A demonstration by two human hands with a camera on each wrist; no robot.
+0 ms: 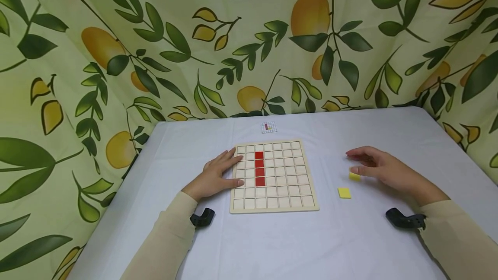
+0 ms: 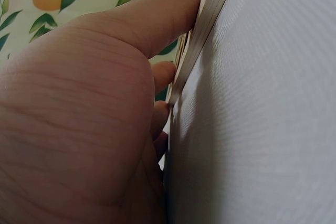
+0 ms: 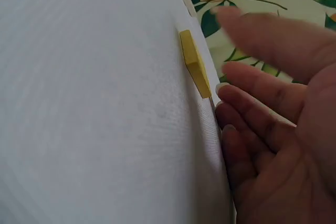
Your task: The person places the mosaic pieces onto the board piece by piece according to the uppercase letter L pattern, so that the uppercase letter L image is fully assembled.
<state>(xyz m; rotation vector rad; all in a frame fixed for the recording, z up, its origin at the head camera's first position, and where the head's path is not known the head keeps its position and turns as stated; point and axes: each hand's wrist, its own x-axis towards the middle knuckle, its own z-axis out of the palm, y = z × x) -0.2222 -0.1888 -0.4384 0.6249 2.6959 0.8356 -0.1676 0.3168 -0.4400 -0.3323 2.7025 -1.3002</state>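
Observation:
A wooden grid board (image 1: 284, 191) lies flat on the table. Several red square tiles (image 1: 260, 172) fill cells in one column toward its left side. My left hand (image 1: 214, 176) rests at the board's left edge, thumb and fingertips touching the rim. In the left wrist view, the thumb (image 2: 163, 17) lies straight against the board's side (image 2: 207, 19). My right hand (image 1: 383, 170) hovers over a yellow square tile (image 1: 354, 177), fingers loosely bent and apart from it. The right wrist view shows a gap between this yellow tile (image 3: 194, 64) and the fingers. A second yellow tile (image 1: 344, 192) lies nearer the board.
Behind the board lies a small card (image 1: 268, 127) printed with a coloured grid. A white cloth (image 1: 272, 245) covers the table. Fruit-patterned curtains (image 1: 249, 55) hang at the back and sides. Dark wrist devices (image 1: 404, 219) are worn on both arms.

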